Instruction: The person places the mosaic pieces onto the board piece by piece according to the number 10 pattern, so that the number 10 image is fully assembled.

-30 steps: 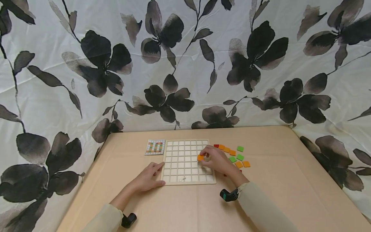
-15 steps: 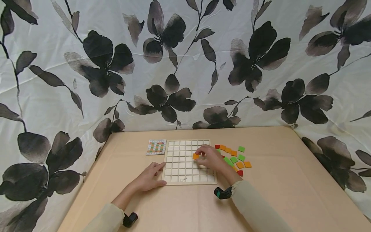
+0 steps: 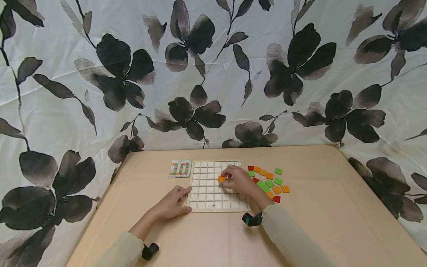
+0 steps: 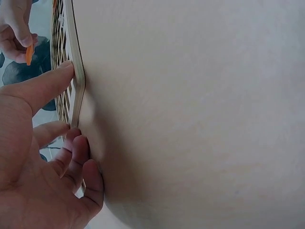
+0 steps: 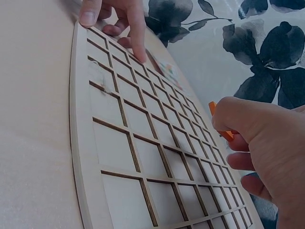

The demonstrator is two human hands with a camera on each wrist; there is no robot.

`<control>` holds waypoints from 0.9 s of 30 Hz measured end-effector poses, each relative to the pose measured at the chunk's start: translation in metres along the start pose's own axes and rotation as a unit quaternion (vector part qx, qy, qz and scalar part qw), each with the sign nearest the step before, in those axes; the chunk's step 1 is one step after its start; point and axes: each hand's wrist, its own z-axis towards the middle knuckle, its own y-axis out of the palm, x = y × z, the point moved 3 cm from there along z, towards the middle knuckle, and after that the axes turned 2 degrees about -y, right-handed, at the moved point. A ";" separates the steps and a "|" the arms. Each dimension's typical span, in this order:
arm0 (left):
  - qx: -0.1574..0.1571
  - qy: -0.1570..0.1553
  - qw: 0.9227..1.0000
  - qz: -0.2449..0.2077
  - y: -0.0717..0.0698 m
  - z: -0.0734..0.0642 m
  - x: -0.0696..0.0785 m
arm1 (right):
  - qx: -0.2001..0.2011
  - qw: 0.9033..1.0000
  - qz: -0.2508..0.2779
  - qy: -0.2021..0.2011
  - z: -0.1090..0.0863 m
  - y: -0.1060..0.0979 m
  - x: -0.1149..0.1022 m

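A pale wooden grid board (image 3: 204, 200) with square cells lies on the table. My left hand (image 3: 171, 204) rests at its lower left corner, thumb on the near edge and index finger on the left side. In the left wrist view the other fingers of that hand are bent loosely beside the board's edge (image 4: 77, 62). Between thumb and fingers my right hand (image 3: 239, 180) pinches an orange square tile (image 3: 221, 178), close over the board's upper middle. The right wrist view shows the tile (image 5: 227, 136) tilted and partly hidden by the thumb.
Loose red, orange and green tiles (image 3: 269, 183) are scattered right of the board. A small card (image 3: 180, 169) printed with a coloured grid lies beside its upper left. Behind the table (image 3: 313, 163) hangs a flowered cloth (image 3: 233, 129).
My right hand has moved left over the board with the orange tile, showing more of the loose tiles. The left hand has stayed at the board's corner.
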 end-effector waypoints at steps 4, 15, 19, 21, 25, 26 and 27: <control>0.003 0.003 1.000 0.001 0.000 0.000 0.000 | -0.017 1.000 0.011 0.001 0.004 0.003 -0.002; -0.004 0.006 1.000 -0.001 -0.001 0.001 0.000 | -0.054 0.998 0.015 0.030 0.020 0.012 -0.009; -0.007 0.005 1.000 0.004 -0.001 0.002 -0.001 | -0.060 0.998 0.001 0.028 0.028 0.018 -0.009; -0.008 0.005 1.000 0.003 0.000 0.003 -0.002 | -0.061 0.998 -0.004 0.030 0.032 0.021 -0.010; -0.008 0.006 1.000 0.005 -0.001 0.003 -0.002 | -0.053 0.998 -0.004 0.029 0.038 0.026 -0.013; -0.008 0.006 1.000 0.005 -0.001 0.003 -0.002 | -0.048 0.998 -0.006 0.027 0.039 0.027 -0.014; -0.008 0.006 1.000 0.005 -0.001 0.003 -0.002 | -0.044 0.999 -0.007 0.023 0.040 0.028 -0.015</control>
